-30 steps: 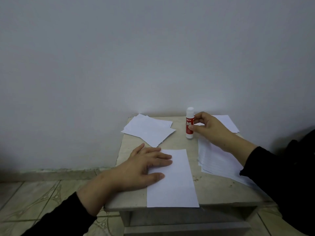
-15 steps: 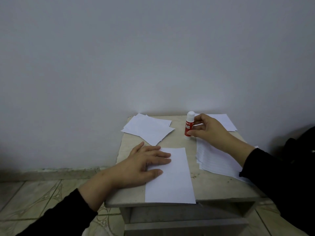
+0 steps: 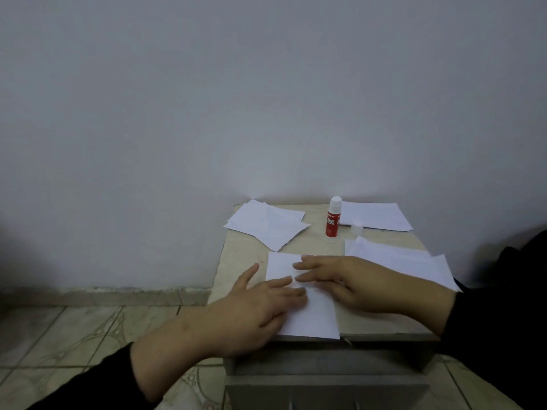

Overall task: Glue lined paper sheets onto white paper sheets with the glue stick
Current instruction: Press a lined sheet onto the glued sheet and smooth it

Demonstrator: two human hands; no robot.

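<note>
Now both hands lie flat on the white sheet (image 3: 307, 318) at the front of the small surface (image 3: 242, 255). The left hand (image 3: 260, 306) presses its left half with straight fingers, thumb spread out onto the bare top, holding nothing. The right hand (image 3: 340, 281) rests across the sheet's upper right part, fingers extended toward the left hand's fingertips, also gripping nothing. Behind the sheet the glue stick (image 3: 333, 219) stands upright and untouched, capped white on top. Just right of the glue stick sits a small pale cap (image 3: 357, 226), beside a flat sheet pile (image 3: 376, 218). Left of the glue stick lies a fanned pile of papers (image 3: 266, 224). Right of the white sheet, a lined stack (image 3: 399, 258) lies partly under the right forearm.
</note>
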